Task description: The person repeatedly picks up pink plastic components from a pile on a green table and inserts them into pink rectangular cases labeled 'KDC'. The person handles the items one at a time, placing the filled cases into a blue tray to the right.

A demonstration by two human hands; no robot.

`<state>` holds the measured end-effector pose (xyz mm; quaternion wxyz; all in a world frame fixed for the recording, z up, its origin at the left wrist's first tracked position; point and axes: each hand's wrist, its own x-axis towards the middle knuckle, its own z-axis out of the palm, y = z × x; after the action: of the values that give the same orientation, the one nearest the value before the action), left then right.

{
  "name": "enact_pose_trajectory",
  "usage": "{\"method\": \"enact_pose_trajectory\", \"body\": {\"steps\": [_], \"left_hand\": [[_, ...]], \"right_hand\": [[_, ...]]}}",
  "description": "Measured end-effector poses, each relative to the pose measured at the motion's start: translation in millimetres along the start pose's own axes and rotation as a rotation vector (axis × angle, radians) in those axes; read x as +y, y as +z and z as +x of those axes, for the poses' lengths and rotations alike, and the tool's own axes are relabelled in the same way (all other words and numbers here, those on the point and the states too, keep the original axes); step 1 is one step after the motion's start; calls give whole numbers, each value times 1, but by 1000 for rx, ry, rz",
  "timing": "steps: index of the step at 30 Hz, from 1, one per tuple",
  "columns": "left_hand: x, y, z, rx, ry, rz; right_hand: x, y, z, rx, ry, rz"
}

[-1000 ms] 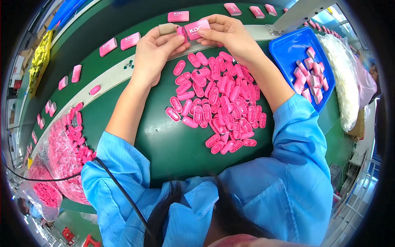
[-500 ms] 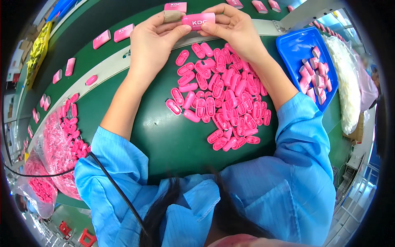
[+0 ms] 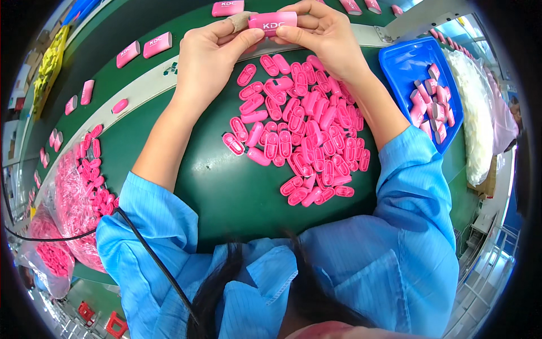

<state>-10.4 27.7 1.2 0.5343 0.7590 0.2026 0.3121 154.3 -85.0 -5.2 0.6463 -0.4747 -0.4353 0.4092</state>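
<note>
Two hands gripping pink case

We wear a bright blue smock with long sleeves pushed up our forearms, a thin black cable crossing it.

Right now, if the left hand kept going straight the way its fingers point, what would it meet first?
The left hand points up and rightward; its fingertips already touch the pink case, which both hands hold. Past that, it would likely meet the right hand, though depth is hard to judge.
</note>
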Motion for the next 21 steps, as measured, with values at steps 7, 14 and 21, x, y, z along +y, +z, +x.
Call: {"method": "enact_pose_trajectory", "body": {"steps": [7,14,21], "left_hand": [[0,14,-14,6,146,133],[7,3,8,248,517,718],[5,-6,-1,-419,410,608]], "right_hand": [[-3,17,3,69,-128,-196],[12,6,59,178,89,-425],[-7,-11,82,310,122,-921]]}}
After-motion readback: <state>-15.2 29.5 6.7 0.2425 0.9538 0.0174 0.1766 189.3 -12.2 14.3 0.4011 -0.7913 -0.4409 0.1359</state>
